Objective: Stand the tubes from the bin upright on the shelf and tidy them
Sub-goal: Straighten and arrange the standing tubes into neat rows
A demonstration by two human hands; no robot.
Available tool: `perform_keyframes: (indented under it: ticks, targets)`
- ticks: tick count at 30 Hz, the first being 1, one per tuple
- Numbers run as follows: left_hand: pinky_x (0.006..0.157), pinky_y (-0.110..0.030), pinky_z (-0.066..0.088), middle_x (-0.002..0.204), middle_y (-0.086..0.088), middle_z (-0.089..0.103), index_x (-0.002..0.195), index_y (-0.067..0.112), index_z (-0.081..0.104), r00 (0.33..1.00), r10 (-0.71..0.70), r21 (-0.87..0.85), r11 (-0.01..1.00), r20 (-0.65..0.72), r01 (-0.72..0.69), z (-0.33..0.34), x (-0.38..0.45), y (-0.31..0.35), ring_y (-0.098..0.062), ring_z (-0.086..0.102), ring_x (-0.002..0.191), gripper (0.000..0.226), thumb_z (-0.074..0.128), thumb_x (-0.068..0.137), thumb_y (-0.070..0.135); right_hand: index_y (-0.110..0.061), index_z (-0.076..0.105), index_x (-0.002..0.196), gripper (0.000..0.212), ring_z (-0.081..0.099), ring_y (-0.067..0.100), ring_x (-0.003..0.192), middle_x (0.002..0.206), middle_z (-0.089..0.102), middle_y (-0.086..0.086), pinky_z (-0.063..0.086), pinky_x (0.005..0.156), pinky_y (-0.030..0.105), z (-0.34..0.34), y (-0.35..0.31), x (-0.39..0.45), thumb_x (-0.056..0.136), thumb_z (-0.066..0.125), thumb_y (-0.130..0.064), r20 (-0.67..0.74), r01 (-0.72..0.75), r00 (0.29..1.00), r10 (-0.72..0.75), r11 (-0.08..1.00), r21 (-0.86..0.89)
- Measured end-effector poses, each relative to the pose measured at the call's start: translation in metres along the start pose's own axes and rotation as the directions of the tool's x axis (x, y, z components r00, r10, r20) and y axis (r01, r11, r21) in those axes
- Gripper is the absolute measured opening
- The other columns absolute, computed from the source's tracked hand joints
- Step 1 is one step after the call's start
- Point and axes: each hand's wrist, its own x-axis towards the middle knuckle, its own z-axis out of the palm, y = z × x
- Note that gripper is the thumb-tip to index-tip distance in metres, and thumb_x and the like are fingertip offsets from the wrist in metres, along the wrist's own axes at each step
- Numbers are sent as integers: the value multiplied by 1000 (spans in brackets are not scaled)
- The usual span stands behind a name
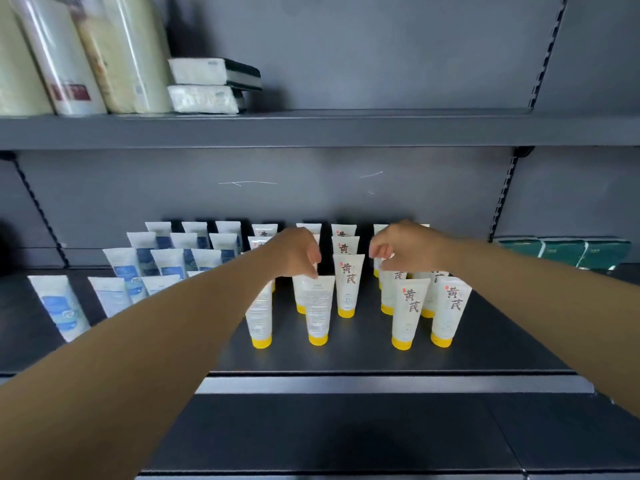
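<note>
On the dark grey middle shelf (363,358), white tubes with yellow caps (346,285) stand cap-down in rows toward twelve o'clock from the person, some showing brown characters and some turned with their small-print backs outward. The left hand (294,252) reaches in from seven o'clock, its fingers curled downward with the tips at the crimped top of a reversed tube (318,308) in the front row; whether they actually pinch it cannot be told. The right hand (403,249) comes in from four o'clock and hovers over the right-hand group of tubes, fingers loosely curled with thumb and forefinger close together; no tube is plainly in its grasp. At ten o'clock stand white tubes with blue labels (166,258), also in rows. Dark green packets (561,251) lie at two o'clock on the same shelf. On the upper shelf (311,129), at eleven o'clock, are wrapped paper rolls (79,53) and two stacked tissue packs (207,86).
</note>
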Motion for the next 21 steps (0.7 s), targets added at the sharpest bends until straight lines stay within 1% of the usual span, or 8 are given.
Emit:
perform_keyframes:
  ticks: [1, 3, 7, 11, 14, 16, 18, 21]
  targets:
    - [91, -27, 46, 117, -4, 66, 111, 11, 68, 1000, -10, -6, 1000, -1, 10, -2, -4, -14, -20, 60, 107, 35, 75, 77, 17, -13, 66, 111, 27, 61, 14, 101, 109, 66, 0, 47, 84, 22, 3, -10, 6, 84, 65, -12, 15, 8, 1000, -8, 1000, 16]
    - [91, -27, 46, 120, -3, 64, 116, 12, 65, 1000, -23, 8, 1000, 16, 23, -5, -10, -37, -20, 59, 108, 41, 75, 77, 17, -16, 64, 113, 29, 60, 13, 101, 109, 64, -2, 48, 85, 23, 11, -26, 17, 84, 66, -15, 40, 3, 999, -4, 999, 33]
    - [95, -26, 43, 127, -1, 60, 125, 15, 59, 999, -28, 44, 999, 44, 26, -7, -17, -71, -18, 56, 115, 45, 71, 82, 19, -19, 60, 119, 35, 58, 14, 106, 116, 61, -4, 49, 92, 31, 27, -45, 37, 85, 66, -17, 105, -42, 994, 33, 996, 78]
    - [99, -30, 40, 128, 1, 58, 129, 17, 55, 1000, -16, 118, 993, 11, 14, -1, -15, -94, -18, 52, 118, 43, 63, 88, 27, -19, 56, 124, 38, 55, 12, 113, 123, 59, -4, 46, 94, 25, 39, -58, 53, 88, 62, -13, 99, -50, 994, 40, 994, 99]
    - [98, -33, 44, 119, 1, 64, 120, 16, 63, 999, 27, 131, 991, 44, -32, 2, -12, -104, -19, 57, 111, 35, 64, 86, 26, -18, 56, 124, 37, 56, 12, 111, 124, 59, -2, 45, 92, 24, 43, -65, 61, 88, 62, -12, 106, -68, 993, 58, 993, 93]
    - [94, -35, 48, 112, -3, 68, 111, 12, 69, 997, 49, 136, 989, 67, -57, 3, -9, -109, -21, 61, 104, 27, 63, 87, 24, -18, 57, 121, 35, 57, 12, 109, 121, 61, -1, 46, 92, 26, 45, -69, 65, 88, 62, -12, 114, -83, 991, 73, 993, 85]
    - [90, -35, 51, 106, -8, 70, 104, 7, 70, 995, 51, 109, 992, 83, -60, 3, -7, -110, -23, 63, 99, 23, 63, 86, 21, -18, 59, 118, 31, 58, 13, 107, 118, 62, -1, 48, 92, 28, 46, -72, 67, 88, 62, -12, 119, -87, 990, 77, 993, 77]
    - [87, -31, 52, 105, -10, 70, 104, 4, 71, 994, 59, 54, 996, 91, -64, 4, -4, -113, -23, 65, 96, 24, 65, 86, 19, -15, 63, 113, 26, 59, 15, 105, 111, 65, -1, 49, 91, 30, 49, -79, 72, 88, 61, -12, 131, -73, 989, 67, 997, 40]
